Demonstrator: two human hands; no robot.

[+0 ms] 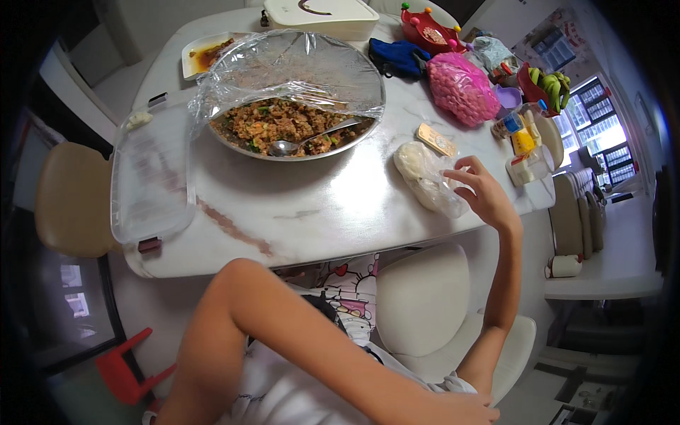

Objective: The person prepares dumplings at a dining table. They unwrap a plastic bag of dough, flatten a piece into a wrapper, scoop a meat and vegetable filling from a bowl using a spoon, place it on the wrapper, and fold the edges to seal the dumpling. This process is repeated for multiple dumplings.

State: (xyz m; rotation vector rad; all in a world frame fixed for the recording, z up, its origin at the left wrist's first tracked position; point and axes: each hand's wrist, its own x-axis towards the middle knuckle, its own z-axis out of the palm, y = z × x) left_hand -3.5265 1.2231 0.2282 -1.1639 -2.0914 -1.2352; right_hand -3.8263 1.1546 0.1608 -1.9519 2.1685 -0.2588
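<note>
My right hand [481, 196] is over the right end of a clear plastic bag [433, 180] with pale dough-like lumps inside. Its fingers are curved and apart, with the tips at the loose plastic. My left arm bends across my body, and my left hand [459, 410] lies by my right sleeve [456, 383] at the bottom edge, partly cut off. Beyond the bag lies a flat tan card-like piece [436, 139] with printing. A big metal bowl [297, 158] holds chopped, cooked-looking food [265, 125] and a metal spoon [285, 147]; cling film [303, 58] covers its far part.
On the marble-look table [297, 212] are a clear plastic lid [154, 180], a sauce plate [192, 58], a white box [321, 21], a blue glove [398, 56], a pink bag [462, 87], a red bowl [433, 33], bananas [555, 87] and a plastic jar [530, 166]. A chair [425, 297] stands at the near edge.
</note>
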